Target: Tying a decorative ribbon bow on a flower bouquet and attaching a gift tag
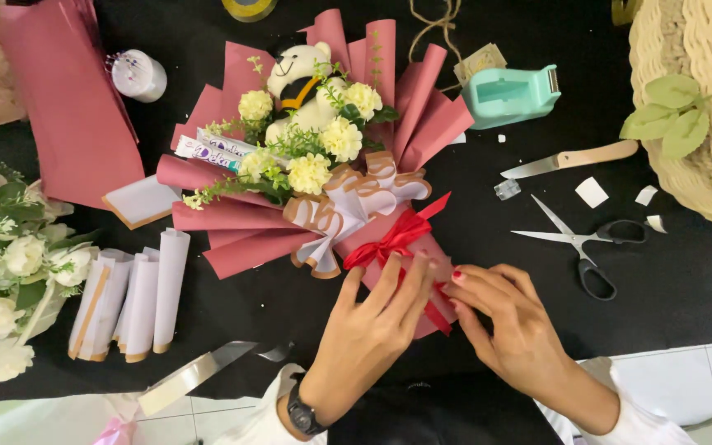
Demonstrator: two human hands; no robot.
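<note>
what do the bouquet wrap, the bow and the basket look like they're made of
The bouquet wrap looks like matte dusty-pink paper: it holds stiff folds and crisp edges. The bow under the left hand and right hand seems to be glossy red ribbon, likely satin or plastic. The basket looks like cream woven rope or wicker; which one is unclear.
</note>
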